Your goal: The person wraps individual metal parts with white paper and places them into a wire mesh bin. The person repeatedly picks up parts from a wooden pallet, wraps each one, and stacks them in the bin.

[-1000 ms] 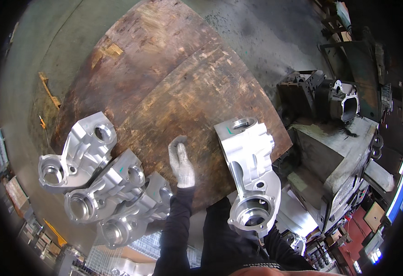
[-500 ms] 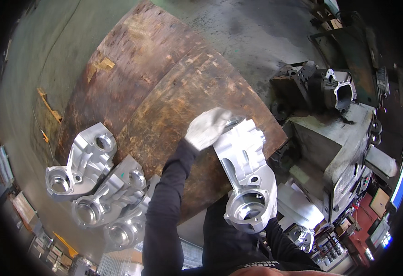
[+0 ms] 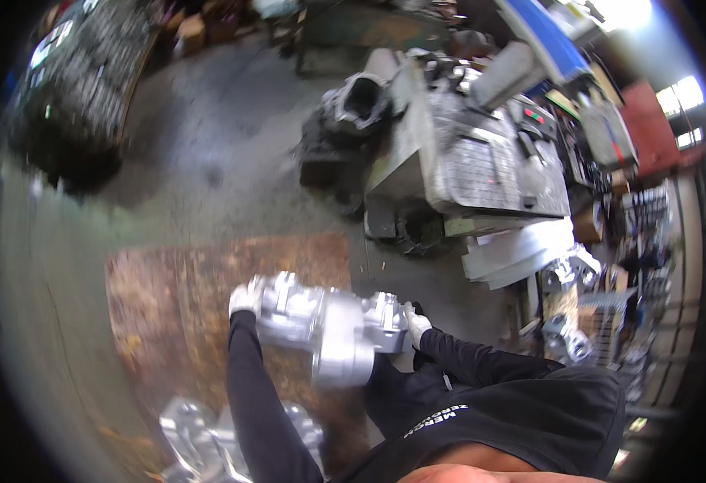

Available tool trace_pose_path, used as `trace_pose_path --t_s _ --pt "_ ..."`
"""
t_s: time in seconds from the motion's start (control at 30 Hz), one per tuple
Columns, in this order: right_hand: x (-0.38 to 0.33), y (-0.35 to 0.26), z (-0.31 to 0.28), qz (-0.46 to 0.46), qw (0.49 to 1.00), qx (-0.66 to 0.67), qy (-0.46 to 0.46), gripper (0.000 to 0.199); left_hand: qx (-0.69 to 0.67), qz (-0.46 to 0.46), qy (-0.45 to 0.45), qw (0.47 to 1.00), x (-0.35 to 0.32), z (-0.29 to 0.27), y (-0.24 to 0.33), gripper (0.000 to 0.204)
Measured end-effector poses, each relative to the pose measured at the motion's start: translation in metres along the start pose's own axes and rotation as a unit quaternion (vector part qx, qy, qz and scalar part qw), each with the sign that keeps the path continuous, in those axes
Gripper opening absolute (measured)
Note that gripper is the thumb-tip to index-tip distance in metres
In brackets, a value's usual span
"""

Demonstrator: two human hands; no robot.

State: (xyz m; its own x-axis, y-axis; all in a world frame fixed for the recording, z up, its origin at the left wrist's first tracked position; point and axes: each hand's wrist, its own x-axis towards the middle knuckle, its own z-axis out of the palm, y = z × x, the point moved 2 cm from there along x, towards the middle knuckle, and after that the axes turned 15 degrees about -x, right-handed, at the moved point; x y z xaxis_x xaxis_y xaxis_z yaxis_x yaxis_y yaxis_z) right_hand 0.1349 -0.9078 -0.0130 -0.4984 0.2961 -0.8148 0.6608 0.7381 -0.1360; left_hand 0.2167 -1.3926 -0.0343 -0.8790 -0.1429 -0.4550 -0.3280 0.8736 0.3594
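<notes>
A silver machined metal casting (image 3: 341, 334) hangs between my two hands, over the right edge of a worn brown wooden board (image 3: 171, 322). It is smeared by motion. My left hand (image 3: 245, 300), in a white work glove, grips the casting's left end. At its other end, my right hand (image 3: 417, 324), gloved too, is closed on the side; the fingertips of both hands are partly hidden by the metal. More silver castings (image 3: 188, 431) of a similar kind lie at the lower left, partly covered by my left forearm.
A grey workbench or machine block (image 3: 498, 169) stands to the right, with a dark casting (image 3: 361, 101) beside it. White sheets (image 3: 522, 253) and more silver castings (image 3: 566, 338) are at the right. A large dark bundled stack (image 3: 87, 97) sits at the far left.
My view has swung to the right. The casting has turned from upright to lying sideways across me. My right hand, hidden before, now shows at the casting's right end.
</notes>
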Motion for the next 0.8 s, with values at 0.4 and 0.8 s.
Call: trace_pose_path --t_s 0.4,0.8 --pt "-0.121 -0.048 -0.226 -0.274 0.953 0.061 0.111 0.071 -0.52 -0.166 0.169 0.821 -0.083 -0.137 0.163 0.075" --pt "0.001 -0.103 -0.506 -0.405 0.863 0.294 0.076 0.062 -0.727 0.067 0.234 0.642 0.075 -0.177 0.406 0.041"
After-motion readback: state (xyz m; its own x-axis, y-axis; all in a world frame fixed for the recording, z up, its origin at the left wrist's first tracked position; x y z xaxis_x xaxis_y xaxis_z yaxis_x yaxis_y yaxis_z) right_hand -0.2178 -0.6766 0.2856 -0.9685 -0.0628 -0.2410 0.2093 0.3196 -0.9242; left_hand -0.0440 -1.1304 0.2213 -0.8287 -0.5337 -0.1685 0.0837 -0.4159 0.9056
